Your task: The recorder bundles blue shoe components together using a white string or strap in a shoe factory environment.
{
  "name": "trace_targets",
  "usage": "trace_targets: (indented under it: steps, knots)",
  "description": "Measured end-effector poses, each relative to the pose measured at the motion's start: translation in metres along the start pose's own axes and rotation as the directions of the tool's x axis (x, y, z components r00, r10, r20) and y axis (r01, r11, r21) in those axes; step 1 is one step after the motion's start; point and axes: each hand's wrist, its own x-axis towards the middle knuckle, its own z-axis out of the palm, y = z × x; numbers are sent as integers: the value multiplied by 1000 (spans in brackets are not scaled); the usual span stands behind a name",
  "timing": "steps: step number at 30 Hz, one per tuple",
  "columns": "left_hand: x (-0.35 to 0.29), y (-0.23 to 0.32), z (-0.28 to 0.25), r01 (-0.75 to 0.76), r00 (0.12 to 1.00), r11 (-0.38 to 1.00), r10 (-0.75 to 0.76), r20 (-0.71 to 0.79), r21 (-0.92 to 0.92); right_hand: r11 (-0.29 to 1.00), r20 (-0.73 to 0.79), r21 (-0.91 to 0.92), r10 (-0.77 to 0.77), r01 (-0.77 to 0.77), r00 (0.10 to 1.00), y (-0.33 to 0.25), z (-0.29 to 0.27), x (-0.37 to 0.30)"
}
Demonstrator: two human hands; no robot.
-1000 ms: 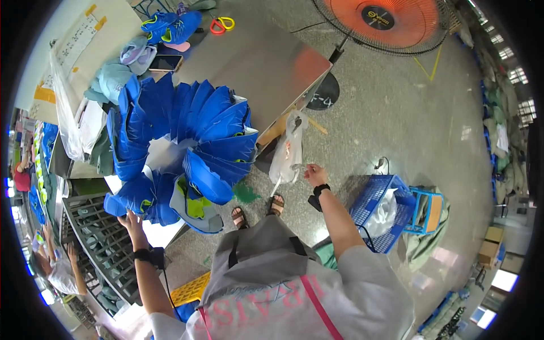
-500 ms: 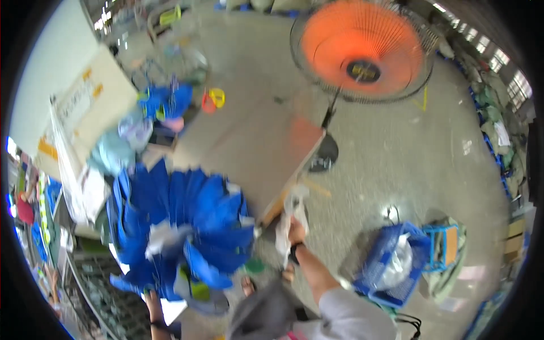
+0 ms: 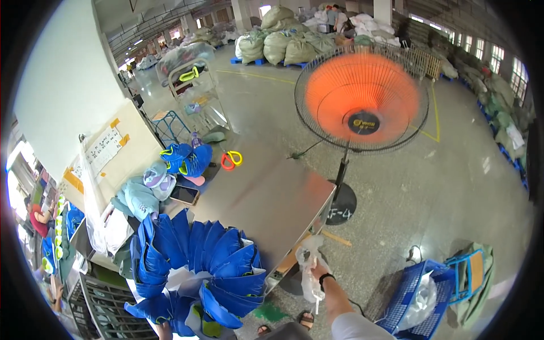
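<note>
My right hand (image 3: 322,272), with a dark band at the wrist, is closed around a crumpled clear plastic bag (image 3: 311,283) beside the table's near right corner. A large ring of blue shoe uppers (image 3: 226,256), overlapping like petals around a white middle, fills the near left. At its lower edge a small part of my left hand (image 3: 165,331) shows; the blue pieces hide its fingers. A grey piece with a yellow-green patch (image 3: 211,327) lies at the bottom of the ring.
On the metal table (image 3: 266,198) lie red-and-yellow scissors (image 3: 231,160), a phone (image 3: 185,195), blue shoes (image 3: 190,160) and pale blue cloth (image 3: 139,198). An orange fan (image 3: 362,96) stands beyond its right side. To the right are a blue crate (image 3: 405,306) and a stool (image 3: 467,277).
The view has tilted upward, so the table, fan and hands sit lower in the picture. My right hand still holds the plastic bag. Less of my left arm shows.
</note>
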Motion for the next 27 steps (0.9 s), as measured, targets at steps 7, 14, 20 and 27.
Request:
trace_targets:
  steps: [7,14,20,27]
  knots:
    - [-9,40,4,208,955,943,-253,153,261,925,279,-71,-341,373,898,-31,20,-118]
    - [-18,78,-38,-103,864,977,-6,503,189,783,115,539,-436,313,893,-174,-5,-267]
    - [-15,89,-35,-149,913,927,-5,409,343,753,-134,205,-611,625,780,-294,-4,-299]
    - [-2,99,-33,-212,964,928,146,224,307,653,-329,480,-485,586,810,-292,39,-302]
